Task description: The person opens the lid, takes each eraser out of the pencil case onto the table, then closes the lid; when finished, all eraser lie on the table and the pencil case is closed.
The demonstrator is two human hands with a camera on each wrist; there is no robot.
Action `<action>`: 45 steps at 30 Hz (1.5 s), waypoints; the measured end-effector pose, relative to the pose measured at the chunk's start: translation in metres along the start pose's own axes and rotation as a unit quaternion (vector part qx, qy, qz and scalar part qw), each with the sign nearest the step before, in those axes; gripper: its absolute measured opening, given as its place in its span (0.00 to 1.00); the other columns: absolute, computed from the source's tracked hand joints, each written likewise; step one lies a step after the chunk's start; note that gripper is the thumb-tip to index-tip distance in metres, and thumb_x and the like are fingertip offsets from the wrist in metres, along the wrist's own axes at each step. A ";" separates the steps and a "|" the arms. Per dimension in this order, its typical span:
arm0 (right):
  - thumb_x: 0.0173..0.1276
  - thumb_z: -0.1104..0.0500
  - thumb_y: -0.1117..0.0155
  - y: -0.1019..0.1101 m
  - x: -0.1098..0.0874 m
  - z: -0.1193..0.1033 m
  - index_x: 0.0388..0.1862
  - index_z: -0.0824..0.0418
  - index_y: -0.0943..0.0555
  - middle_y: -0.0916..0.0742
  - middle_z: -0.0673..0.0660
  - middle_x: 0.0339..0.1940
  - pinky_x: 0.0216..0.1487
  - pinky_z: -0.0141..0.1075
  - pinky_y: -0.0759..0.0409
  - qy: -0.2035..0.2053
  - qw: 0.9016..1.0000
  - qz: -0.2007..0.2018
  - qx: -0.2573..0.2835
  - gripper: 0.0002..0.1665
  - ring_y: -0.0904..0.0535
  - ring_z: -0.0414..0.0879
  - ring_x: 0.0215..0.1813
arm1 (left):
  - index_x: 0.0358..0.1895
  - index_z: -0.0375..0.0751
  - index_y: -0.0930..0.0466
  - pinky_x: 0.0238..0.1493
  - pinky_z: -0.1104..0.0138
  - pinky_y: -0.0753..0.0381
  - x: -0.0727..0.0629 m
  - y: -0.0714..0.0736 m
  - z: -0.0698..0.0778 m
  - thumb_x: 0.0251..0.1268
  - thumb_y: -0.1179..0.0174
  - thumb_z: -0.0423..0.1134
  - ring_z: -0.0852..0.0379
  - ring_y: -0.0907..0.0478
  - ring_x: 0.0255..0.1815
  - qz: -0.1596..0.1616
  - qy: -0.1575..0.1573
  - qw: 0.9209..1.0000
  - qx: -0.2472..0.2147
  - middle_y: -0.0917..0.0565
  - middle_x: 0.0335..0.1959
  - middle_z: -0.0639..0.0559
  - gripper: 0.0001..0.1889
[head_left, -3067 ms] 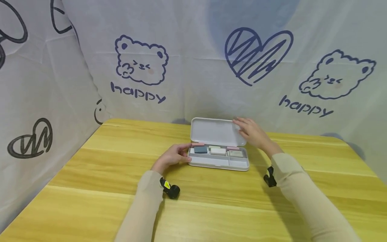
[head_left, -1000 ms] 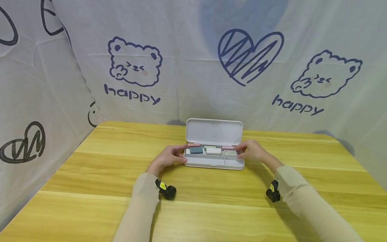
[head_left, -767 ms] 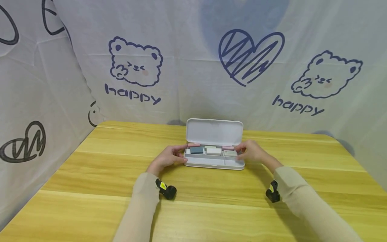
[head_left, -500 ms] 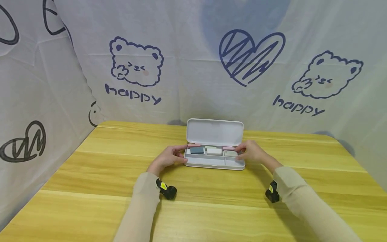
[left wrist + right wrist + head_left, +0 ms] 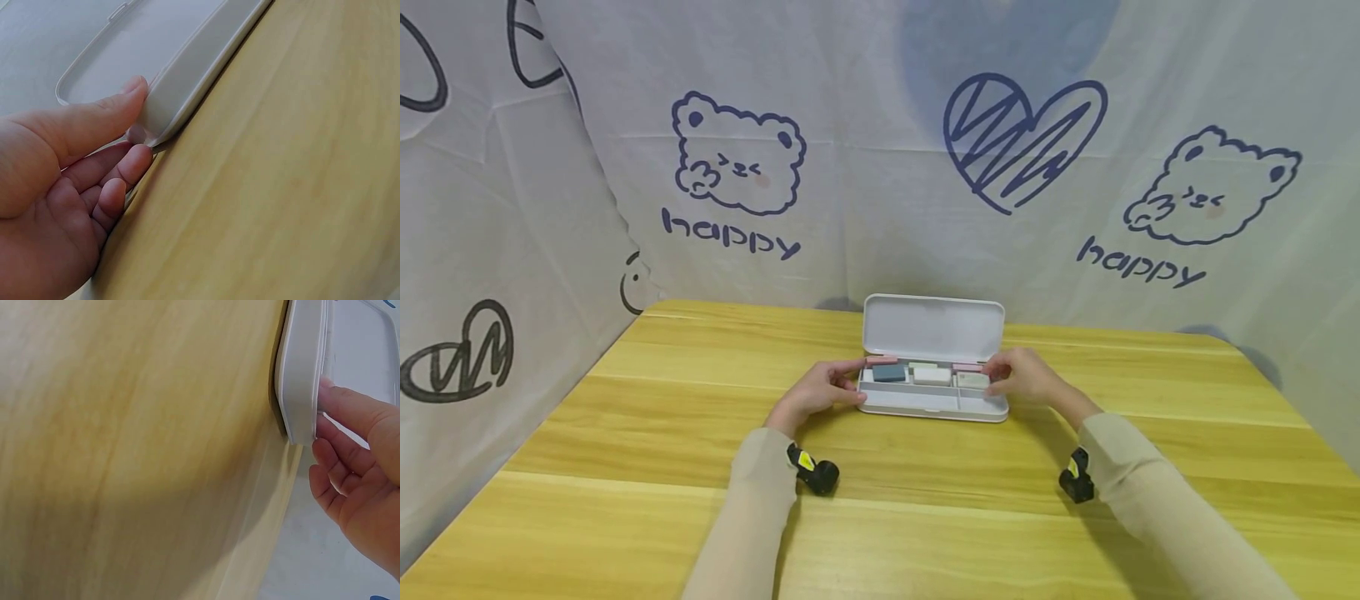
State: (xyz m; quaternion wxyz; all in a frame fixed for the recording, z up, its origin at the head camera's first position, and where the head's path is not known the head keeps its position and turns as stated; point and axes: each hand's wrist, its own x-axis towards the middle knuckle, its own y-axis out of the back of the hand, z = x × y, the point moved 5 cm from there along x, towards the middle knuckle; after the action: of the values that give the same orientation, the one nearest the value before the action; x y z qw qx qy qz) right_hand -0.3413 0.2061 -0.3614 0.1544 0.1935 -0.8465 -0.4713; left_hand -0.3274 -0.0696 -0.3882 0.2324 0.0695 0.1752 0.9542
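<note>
A white pencil case [image 5: 925, 410] stands on the table with its lid [image 5: 932, 325] raised at the back. In its rear compartment lie several block-shaped erasers, among them a dark blue-grey one [image 5: 889, 373], a white one [image 5: 932, 376] and a pale grey one [image 5: 972, 381]. Pink pieces show behind them, and the front compartments look bare. My left hand [image 5: 816, 392] grips the case's left end, its thumb on the front corner in the left wrist view. At the opposite end, my right hand [image 5: 1028, 377] holds the case, thumb over the rim and fingers against the end wall.
The yellow wood-grain table [image 5: 925, 517] spreads in front of the case. Behind it hangs a white cloth [image 5: 865, 167] printed with bears and hearts, close to the raised lid. A second cloth side [image 5: 497, 217] borders the table at left.
From about three seconds ago, my right hand has come down from the lid to the case's right end. My left hand keeps its place, and the last second shows hardly any movement.
</note>
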 end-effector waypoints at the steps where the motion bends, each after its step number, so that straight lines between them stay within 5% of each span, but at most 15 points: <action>1: 0.49 0.67 0.31 0.000 0.000 0.000 0.33 0.72 0.20 0.19 0.56 0.26 0.34 0.36 0.27 0.001 1.000 0.001 -0.002 0.12 0.27 0.44 0.29 | 0.61 0.38 0.34 0.19 0.72 0.40 0.000 0.000 0.000 0.51 0.38 0.26 0.57 0.39 0.20 0.000 0.003 1.000 -0.001 0.31 0.22 0.45 0.30; 5: 0.49 0.67 0.31 0.001 -0.001 -0.001 0.33 0.72 0.20 0.19 0.55 0.26 0.35 0.36 0.27 0.000 1.000 0.000 -0.004 0.12 0.26 0.45 0.30 | 0.61 0.42 0.32 0.18 0.72 0.40 0.006 0.001 -0.012 0.51 0.37 0.29 0.58 0.39 0.19 0.003 0.004 1.000 -0.001 0.31 0.20 0.48 0.30; 28: 0.53 0.72 0.37 0.018 -0.008 0.008 0.36 0.77 0.22 0.17 0.63 0.27 0.33 0.37 0.25 0.039 0.997 0.060 0.031 0.11 0.22 0.51 0.30 | 0.61 0.40 0.33 0.18 0.72 0.41 0.004 0.000 -0.009 0.52 0.38 0.28 0.60 0.41 0.17 -0.002 0.003 1.000 -0.003 0.33 0.21 0.49 0.29; 38: 0.56 0.75 0.41 0.026 -0.021 0.024 0.44 0.84 0.29 0.19 0.73 0.31 0.32 0.44 0.22 -0.030 0.979 0.046 0.196 0.17 0.20 0.52 0.29 | 0.61 0.40 0.33 0.19 0.72 0.40 0.004 0.001 -0.011 0.51 0.38 0.28 0.59 0.38 0.19 0.007 0.010 1.000 0.010 0.30 0.20 0.48 0.30; 45: 0.58 0.73 0.42 0.030 -0.031 0.044 0.49 0.83 0.31 0.20 0.74 0.37 0.37 0.45 0.23 -0.092 0.966 0.045 0.238 0.21 0.19 0.50 0.33 | 0.61 0.40 0.33 0.19 0.72 0.41 0.005 0.000 -0.011 0.51 0.38 0.28 0.59 0.39 0.19 0.006 0.010 1.000 0.010 0.30 0.20 0.48 0.30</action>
State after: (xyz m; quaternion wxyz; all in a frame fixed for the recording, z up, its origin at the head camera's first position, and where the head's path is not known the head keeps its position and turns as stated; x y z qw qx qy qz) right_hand -0.3393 0.2672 -0.3605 0.0459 0.1423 -0.9527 -0.2645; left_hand -0.3348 -0.0709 -0.3981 0.2244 0.0632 0.1867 0.9544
